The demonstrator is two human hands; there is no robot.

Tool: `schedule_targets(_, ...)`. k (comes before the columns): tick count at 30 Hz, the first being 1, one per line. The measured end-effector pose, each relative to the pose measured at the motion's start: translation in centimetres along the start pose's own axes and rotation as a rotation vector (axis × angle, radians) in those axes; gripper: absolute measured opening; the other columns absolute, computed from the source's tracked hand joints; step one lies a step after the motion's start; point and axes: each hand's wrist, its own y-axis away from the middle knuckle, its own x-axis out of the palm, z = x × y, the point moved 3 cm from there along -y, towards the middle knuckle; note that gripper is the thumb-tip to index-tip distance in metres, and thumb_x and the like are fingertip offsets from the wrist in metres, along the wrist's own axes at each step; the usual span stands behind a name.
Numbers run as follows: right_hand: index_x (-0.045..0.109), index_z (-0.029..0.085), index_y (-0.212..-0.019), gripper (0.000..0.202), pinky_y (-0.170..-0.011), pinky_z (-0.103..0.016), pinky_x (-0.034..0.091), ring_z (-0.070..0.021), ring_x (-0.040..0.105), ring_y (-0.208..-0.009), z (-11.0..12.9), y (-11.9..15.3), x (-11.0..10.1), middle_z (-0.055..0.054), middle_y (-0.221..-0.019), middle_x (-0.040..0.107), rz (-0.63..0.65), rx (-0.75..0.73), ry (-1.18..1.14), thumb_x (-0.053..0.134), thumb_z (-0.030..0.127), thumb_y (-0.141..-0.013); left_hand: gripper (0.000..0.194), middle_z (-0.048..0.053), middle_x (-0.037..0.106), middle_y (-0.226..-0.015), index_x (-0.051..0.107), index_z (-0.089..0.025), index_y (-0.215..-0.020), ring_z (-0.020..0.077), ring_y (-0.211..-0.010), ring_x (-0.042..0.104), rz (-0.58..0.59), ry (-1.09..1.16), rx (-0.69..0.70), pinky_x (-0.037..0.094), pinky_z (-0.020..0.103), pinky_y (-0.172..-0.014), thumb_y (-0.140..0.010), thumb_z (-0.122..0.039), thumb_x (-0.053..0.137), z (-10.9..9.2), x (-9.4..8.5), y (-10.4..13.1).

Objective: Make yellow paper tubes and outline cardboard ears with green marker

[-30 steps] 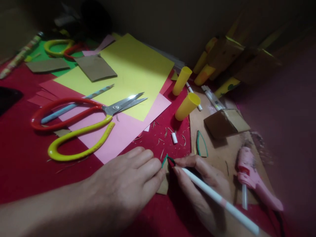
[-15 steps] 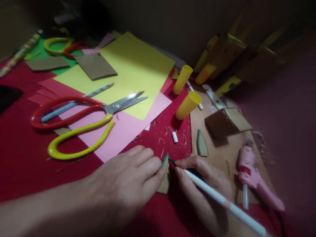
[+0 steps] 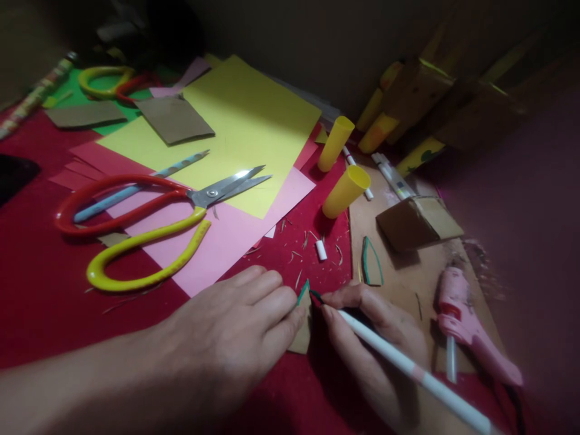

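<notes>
Under the fingers of my left hand (image 3: 247,323) lies a small pointed piece of cardboard (image 3: 299,338), held down against the red tabletop. Green ink runs along the edges near its tip. My right hand (image 3: 371,338) grips a white felt-tip pen (image 3: 399,355) between thumb and fingers, its dark green nib at the piece's right edge, close to the point. Just beyond my right hand, a second leaf-shaped cardboard piece (image 3: 372,263) has a green outline. A small white pen cap (image 3: 321,250) lies past the fingertips, among brown shavings.
Large scissors (image 3: 211,194) with red and yellow handles rest on yellow paper (image 3: 254,115) and pink paper (image 3: 194,266). Two yellow paper tubes (image 3: 347,192) stand ahead. At right are a folded cardboard piece (image 3: 417,223) and a pink glue gun (image 3: 457,302) on a cardboard sheet (image 3: 399,284).
The view has shifted very slightly. Both hands, the pen and the cardboard piece stay in nearly the same places.
</notes>
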Motion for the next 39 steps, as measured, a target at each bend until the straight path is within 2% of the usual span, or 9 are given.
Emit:
schedule_targets(3,0.066,0.024,-0.082,0.009,-0.045,-0.016,0.049,-0.0089,0.059,-0.046,-0.06,0.04,0.08,0.005,-0.062,0.065,-0.032,0.009,-0.011,0.063,0.022,-0.090,0.038,0.009,0.065,-0.083,0.068,-0.008,-0.109,0.0211,-0.075,0.054,-0.025,-0.020,0.004,0.047,0.035,-0.068,-0.102,-0.007,0.030,0.03,0.04,-0.13)
schedule_targets(9,0.064,0.023,-0.089,0.006,-0.055,-0.015,0.052,-0.0079,0.063,-0.055,-0.12,0.06,0.20,0.005,-0.070,0.067,0.025,-0.014,-0.024,0.062,0.018,-0.091,0.037,0.009,0.066,-0.084,0.068,-0.007,-0.106,0.0217,-0.077,0.055,-0.014,-0.049,-0.005,0.048,0.036,-0.070,-0.102,-0.007,0.031,-0.10,0.01,-0.16)
schedule_targets(14,0.063,0.022,-0.082,0.010,-0.050,-0.017,0.050,-0.0085,0.060,-0.050,0.03,-0.09,0.07,0.005,-0.063,0.064,0.033,-0.025,-0.003,0.059,0.019,-0.091,0.034,0.009,0.066,-0.084,0.069,-0.009,-0.109,0.0211,-0.076,0.055,-0.006,-0.025,-0.013,0.047,0.034,-0.068,-0.101,-0.007,0.036,-0.04,-0.06,-0.11)
schedule_targets(19,0.064,0.023,-0.079,0.012,-0.045,-0.019,0.049,-0.0101,0.058,-0.046,-0.07,0.08,0.03,0.004,-0.060,0.065,-0.007,0.036,0.015,0.060,0.024,-0.090,0.033,0.009,0.067,-0.084,0.069,-0.008,-0.111,0.0212,-0.076,0.055,-0.010,-0.036,-0.002,0.048,0.035,-0.070,-0.100,-0.006,0.037,0.02,-0.08,-0.01)
schedule_targets(22,0.066,0.023,-0.084,0.008,-0.048,-0.018,0.051,-0.0100,0.061,-0.049,-0.08,0.14,0.10,0.004,-0.065,0.068,-0.004,0.019,-0.001,0.062,0.023,-0.090,0.033,0.009,0.066,-0.083,0.069,-0.009,-0.108,0.0208,-0.075,0.054,-0.002,-0.050,0.000,0.046,0.033,-0.066,-0.100,-0.007,0.037,-0.03,-0.09,0.06)
schedule_targets(28,0.064,0.022,-0.089,0.005,-0.055,-0.017,0.054,-0.0089,0.063,-0.055,-0.06,-0.01,0.21,0.004,-0.071,0.068,0.015,-0.037,-0.019,0.062,0.018,-0.092,0.034,0.009,0.066,-0.082,0.069,-0.008,-0.104,0.0209,-0.075,0.054,-0.026,-0.044,0.008,0.046,0.035,-0.069,-0.100,-0.007,0.036,0.04,0.23,-0.15)
schedule_targets(35,0.063,0.023,-0.086,0.008,-0.053,-0.017,0.051,-0.0087,0.062,-0.053,-0.24,0.23,0.07,0.005,-0.068,0.066,0.038,-0.061,-0.022,0.060,0.019,-0.092,0.037,0.010,0.065,-0.085,0.068,-0.007,-0.110,0.0214,-0.076,0.053,0.004,0.002,0.008,0.045,0.034,-0.066,-0.102,-0.008,0.032,0.14,0.14,-0.13)
schedule_targets(39,0.063,0.023,-0.081,0.010,-0.051,-0.017,0.050,-0.0084,0.061,-0.049,0.01,0.21,-0.11,0.005,-0.063,0.066,0.026,-0.044,0.074,0.061,0.019,-0.090,0.036,0.009,0.065,-0.084,0.069,-0.009,-0.108,0.0209,-0.076,0.053,0.009,0.008,-0.013,0.044,0.033,-0.065,-0.102,-0.008,0.034,0.05,-0.04,-0.08)
